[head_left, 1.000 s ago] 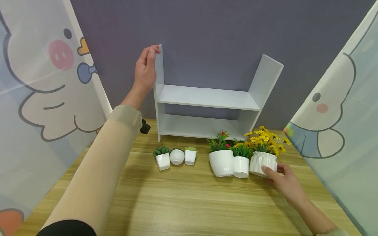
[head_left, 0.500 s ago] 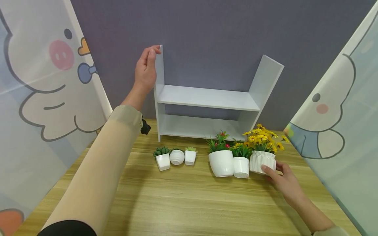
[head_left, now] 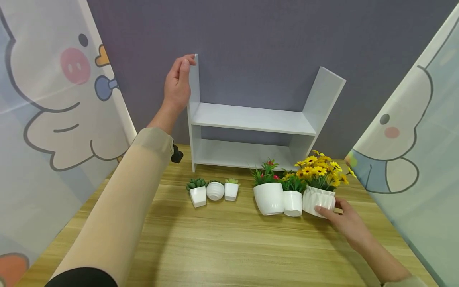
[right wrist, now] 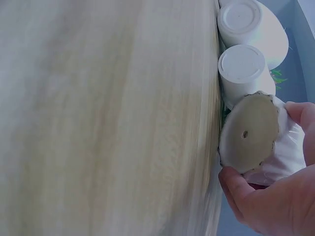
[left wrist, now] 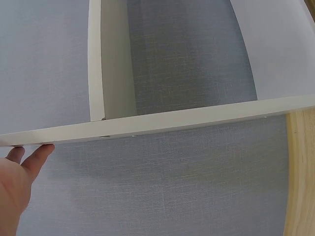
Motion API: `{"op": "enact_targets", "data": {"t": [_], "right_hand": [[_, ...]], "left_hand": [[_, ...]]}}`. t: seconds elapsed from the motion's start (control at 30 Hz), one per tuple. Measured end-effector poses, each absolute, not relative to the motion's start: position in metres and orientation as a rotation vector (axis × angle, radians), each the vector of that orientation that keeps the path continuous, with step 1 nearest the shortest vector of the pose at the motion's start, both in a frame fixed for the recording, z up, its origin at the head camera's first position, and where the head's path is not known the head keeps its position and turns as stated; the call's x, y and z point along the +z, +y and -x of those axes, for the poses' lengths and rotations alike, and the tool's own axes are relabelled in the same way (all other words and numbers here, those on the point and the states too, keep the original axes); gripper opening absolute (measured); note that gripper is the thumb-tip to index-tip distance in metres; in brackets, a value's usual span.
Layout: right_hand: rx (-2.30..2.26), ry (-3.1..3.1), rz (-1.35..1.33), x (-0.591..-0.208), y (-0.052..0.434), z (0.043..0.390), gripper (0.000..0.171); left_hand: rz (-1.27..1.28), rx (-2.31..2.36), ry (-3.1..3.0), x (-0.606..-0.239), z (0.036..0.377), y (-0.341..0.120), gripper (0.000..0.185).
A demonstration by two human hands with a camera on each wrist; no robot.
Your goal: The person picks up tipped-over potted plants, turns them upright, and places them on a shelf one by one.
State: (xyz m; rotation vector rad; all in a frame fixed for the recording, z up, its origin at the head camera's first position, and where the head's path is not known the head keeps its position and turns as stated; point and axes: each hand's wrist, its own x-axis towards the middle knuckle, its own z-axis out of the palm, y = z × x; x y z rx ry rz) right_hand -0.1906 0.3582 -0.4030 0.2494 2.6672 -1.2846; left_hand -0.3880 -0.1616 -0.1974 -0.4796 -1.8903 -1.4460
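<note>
Since a second ago: my right hand [head_left: 346, 223] has tipped the ridged pot [head_left: 318, 201]. It now leans left toward the pot beside it, and the yellow flowers [head_left: 319, 167] have swung left and sit a bit higher in the head view. The right wrist view shows its unglazed base [right wrist: 248, 132], with a small drain hole, lifted off the worktop [head_left: 229, 247]. My left hand [head_left: 177, 85] hasn't moved and the other pots are where they were.

Right grip: clamped on the ridged pot, thumb on the near face, fingers wrapped round the right side.

Containers, near to far:
- Ridged pot: white, faceted wall, holds yellow flowers over green leaves. It sits at the right end of the right-hand row, touching the small white pot [head_left: 293, 202].
- Small white pot: plain cylinder, green foliage in it.
- Round white pot [head_left: 269, 197]: widest of the three, green leaves with red buds.
- Left group of three mini pots [head_left: 214, 192]: succulents in the outer two; the middle one's contents can't be made out.

Shelf [head_left: 251, 119]: white, two tiers, stands at the back of the worktop against a grey wall.

Left grip: fingers and thumb closed over the top front edge of the shelf's left side panel, holding it.
</note>
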Motion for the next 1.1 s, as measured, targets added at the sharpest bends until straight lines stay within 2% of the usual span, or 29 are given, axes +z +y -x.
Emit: {"op": "enact_targets", "data": {"t": [0.43,1.1], "right_hand": [[-1.337,2.665,-0.266,-0.407,0.357,0.187,0.105],[-1.358,2.698,-0.343,-0.412,0.361,0.192,0.119]], "left_hand": [[0.467,-1.454,-1.898,-0.198,0.387,-0.161,0.03],[0.474,-1.436,-1.9,-0.199,0.389,-0.16,0.03]]}}
